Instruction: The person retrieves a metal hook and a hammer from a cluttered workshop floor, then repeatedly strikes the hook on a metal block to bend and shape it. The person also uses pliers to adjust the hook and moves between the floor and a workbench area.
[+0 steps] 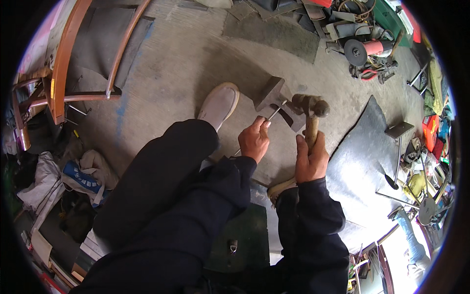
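Observation:
My left hand (254,139) is closed on a thin metal rod (273,113), whose upper end lies over a dark steel block (266,93) on the concrete floor. My right hand (312,159) grips the wooden handle of a hammer (315,108). The hammer head is just to the right of the rod's end, above the block and partly hiding it; I cannot tell whether it touches the rod. My pale shoe (218,103) rests on the floor left of the block.
An angle grinder (369,47) lies among tools at the upper right. A metal sheet (360,176) covers floor to my right, with clutter along the rim. Wooden frames (65,59) stand at the upper left. Cloth bags (88,176) lie at the lower left.

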The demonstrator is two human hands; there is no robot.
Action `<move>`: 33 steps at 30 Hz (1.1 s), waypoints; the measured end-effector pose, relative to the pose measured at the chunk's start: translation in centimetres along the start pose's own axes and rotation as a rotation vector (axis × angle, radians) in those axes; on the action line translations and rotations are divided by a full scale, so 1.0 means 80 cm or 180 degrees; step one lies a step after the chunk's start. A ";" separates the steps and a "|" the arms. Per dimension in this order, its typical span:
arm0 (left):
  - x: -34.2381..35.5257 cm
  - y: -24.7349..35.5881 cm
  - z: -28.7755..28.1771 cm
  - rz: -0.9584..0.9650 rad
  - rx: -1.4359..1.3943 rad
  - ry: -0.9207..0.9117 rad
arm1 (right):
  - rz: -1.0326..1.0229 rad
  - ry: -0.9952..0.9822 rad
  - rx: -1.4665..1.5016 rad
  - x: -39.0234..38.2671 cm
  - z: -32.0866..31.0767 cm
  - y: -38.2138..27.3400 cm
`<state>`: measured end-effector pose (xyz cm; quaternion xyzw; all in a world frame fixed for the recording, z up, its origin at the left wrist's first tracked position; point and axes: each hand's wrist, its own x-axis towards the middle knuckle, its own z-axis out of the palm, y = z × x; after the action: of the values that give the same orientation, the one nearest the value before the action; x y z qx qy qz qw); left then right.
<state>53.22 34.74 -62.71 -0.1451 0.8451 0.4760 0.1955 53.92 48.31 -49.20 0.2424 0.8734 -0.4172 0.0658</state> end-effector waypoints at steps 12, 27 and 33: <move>-0.004 0.005 0.002 -0.0042 -0.0002 -0.0079 | 0.0099 -0.0394 -0.0630 0.020 0.017 0.023; 0.034 0.013 -0.008 -0.0667 -0.1478 -0.1388 | 0.0385 -0.0434 -0.0229 0.016 0.001 0.033; 0.029 0.004 -0.011 -0.0078 -0.1229 -0.1103 | 0.0459 -0.0169 0.0085 0.007 -0.001 0.016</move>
<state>50.83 34.00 -63.12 -0.1063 0.6906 0.6438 0.3118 54.06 49.29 -50.22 0.2943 0.8460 -0.4293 0.1156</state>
